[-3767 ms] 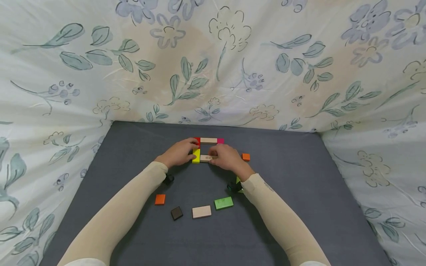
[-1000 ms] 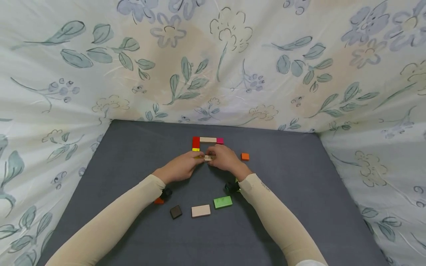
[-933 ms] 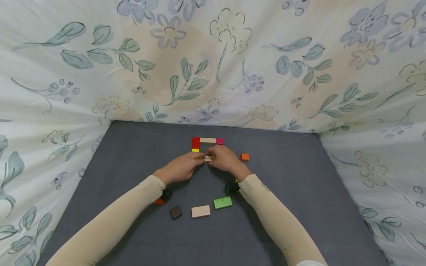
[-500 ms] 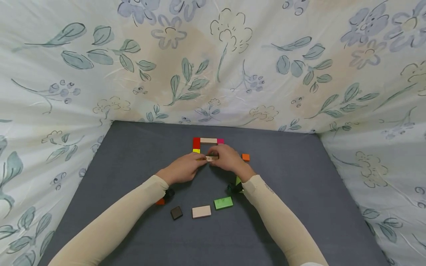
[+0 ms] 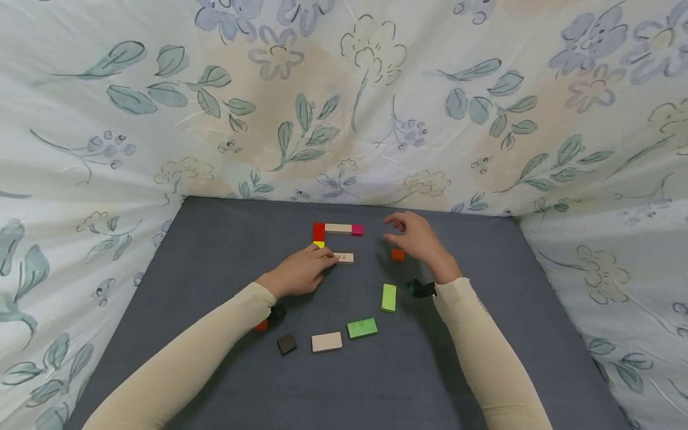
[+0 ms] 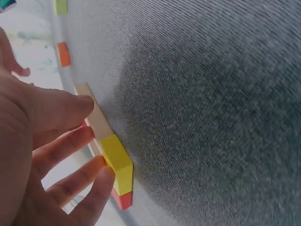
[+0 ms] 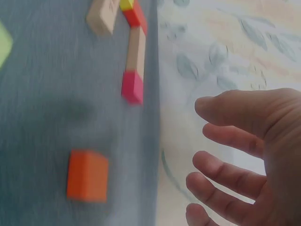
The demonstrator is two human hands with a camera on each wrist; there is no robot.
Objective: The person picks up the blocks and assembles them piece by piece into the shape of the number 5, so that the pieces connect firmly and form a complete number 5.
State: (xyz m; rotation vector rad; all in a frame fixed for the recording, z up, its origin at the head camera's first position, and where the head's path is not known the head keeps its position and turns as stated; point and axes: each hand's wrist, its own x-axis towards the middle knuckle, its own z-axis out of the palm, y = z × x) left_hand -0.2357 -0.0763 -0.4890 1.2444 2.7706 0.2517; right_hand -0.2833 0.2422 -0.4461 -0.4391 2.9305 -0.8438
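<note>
My left hand [image 5: 295, 272] holds the near wooden block [image 5: 345, 258] by its left part, thumb on one side and index finger on the other. In the left wrist view, other fingers lie against the yellow block [image 6: 117, 160] joined to it. A red block [image 5: 319, 231] continues from the yellow one, then a back wooden block [image 5: 338, 229] and a pink block [image 5: 357, 230], forming three sides of a rectangle. My right hand [image 5: 416, 236] hovers above the table near an orange block [image 5: 398, 255], fingers loosely bent and holding nothing.
Loose blocks lie nearer: a lime block [image 5: 389, 298], a green block [image 5: 362, 328], a pale wooden block [image 5: 326, 342] and a dark brown block [image 5: 287, 343]. My left wrist partly covers another orange block [image 5: 261, 326]. Floral cloth [image 5: 344, 119] hangs behind the grey table.
My right hand has let go of the near wooden block and moved right and up, uncovering the lime block. Earlier, the left hand moved from the yellow block's left side to the wooden block.
</note>
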